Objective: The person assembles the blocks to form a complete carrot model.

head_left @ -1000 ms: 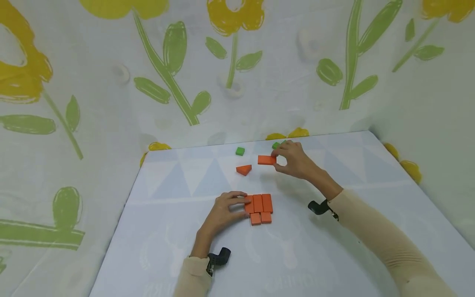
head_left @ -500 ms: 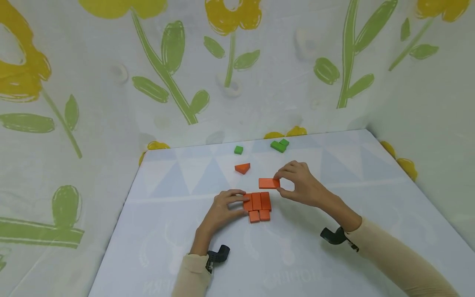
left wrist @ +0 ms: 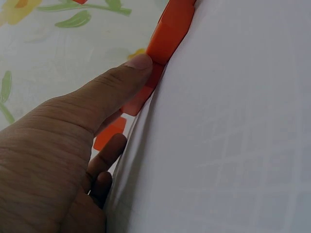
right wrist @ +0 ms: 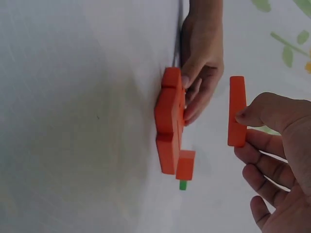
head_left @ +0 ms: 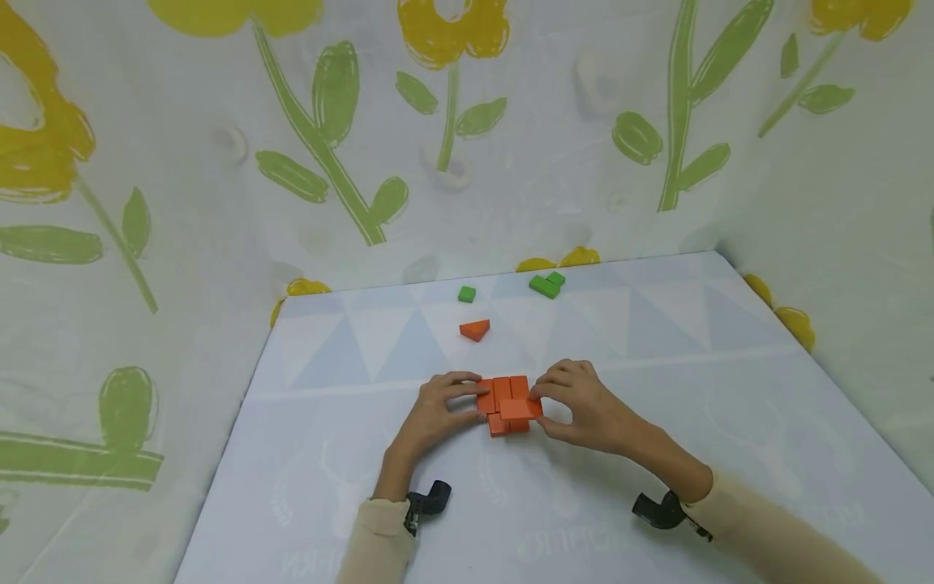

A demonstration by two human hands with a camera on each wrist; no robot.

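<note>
Flower-printed cloth (head_left: 525,195) backs a pale bench (head_left: 467,535) where, at the centre of the frame, a right hand (head_left: 587,411) pinches an orange block (head_left: 518,410) between thumb and fingers, above a cluster of orange blocks (head_left: 502,389). Just left of centre, a left hand (head_left: 438,411), thumb and fingers apart, touches the cluster's side. Good handling likely means lowering the block level and slowly, with light left-hand pressure.

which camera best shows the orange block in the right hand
The right wrist view: the orange block, pinched by the right hand, shows apart from the grouped blocks. The head view has it overlapping them; left wrist has at most a top-edge sliver.
</note>
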